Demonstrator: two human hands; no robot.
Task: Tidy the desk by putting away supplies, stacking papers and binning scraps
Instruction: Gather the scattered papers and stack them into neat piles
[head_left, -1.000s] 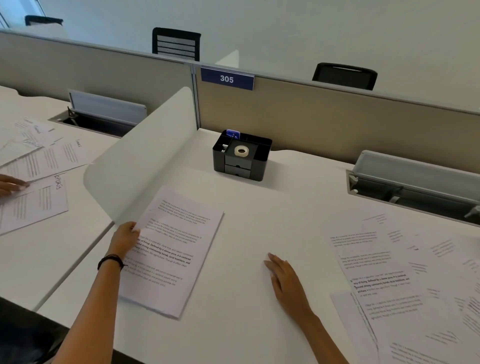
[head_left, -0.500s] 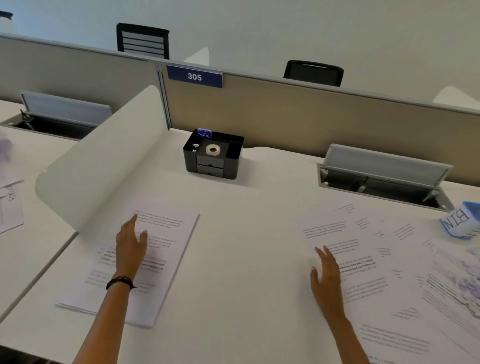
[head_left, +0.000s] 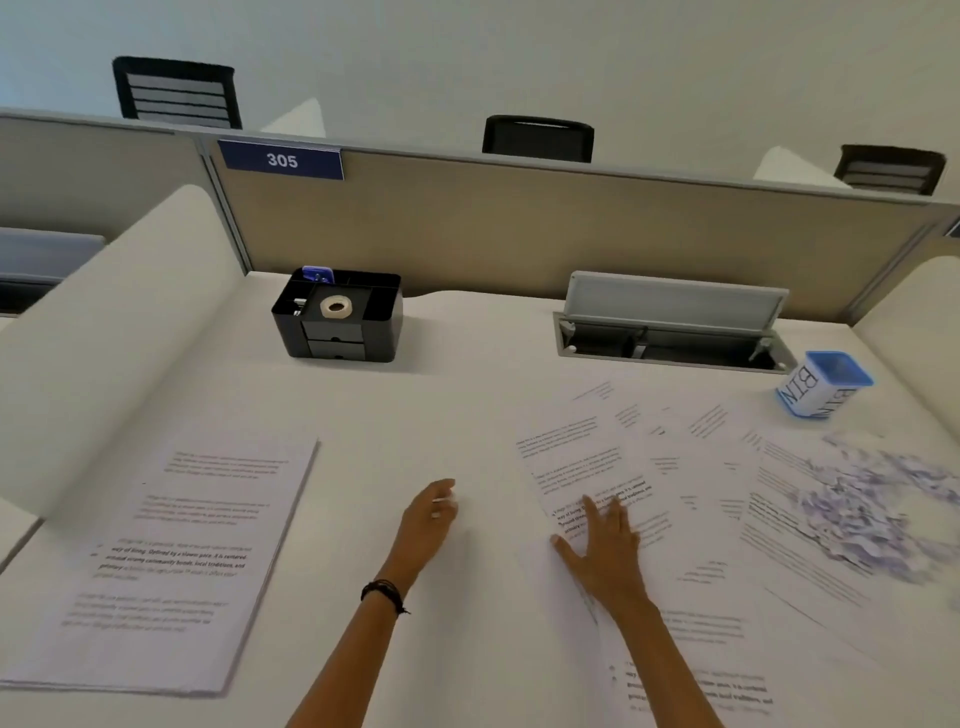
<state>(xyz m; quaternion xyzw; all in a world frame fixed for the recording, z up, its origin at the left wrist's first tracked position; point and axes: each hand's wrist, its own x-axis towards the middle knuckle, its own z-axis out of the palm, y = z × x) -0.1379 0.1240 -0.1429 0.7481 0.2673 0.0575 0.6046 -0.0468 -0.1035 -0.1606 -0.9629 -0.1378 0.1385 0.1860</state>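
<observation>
Lower left of the frame, the neat stack of papers (head_left: 171, 561) lies flat on the white desk (head_left: 441, 415), well apart from both my hands. Up behind it, near the partition, sits the black organizer (head_left: 337, 317) with a roll of tape (head_left: 335, 306) on top and something blue (head_left: 318, 274) poking from its back corner. Centre frame, my left hand (head_left: 428, 525) is over bare desk, fingers loosely curled, holding nothing; whether it touches the surface I cannot tell. Just right of it, my right hand (head_left: 602, 545) lies flat with fingers spread, pressing on the nearest of the loose sheets (head_left: 675, 467), which fan out overlapping toward the right edge. Far right, a blurred heap of paper scraps (head_left: 872, 514) sits on those sheets, and above it, at the right edge, stands the blue-rimmed BIN cup (head_left: 821, 384).
</observation>
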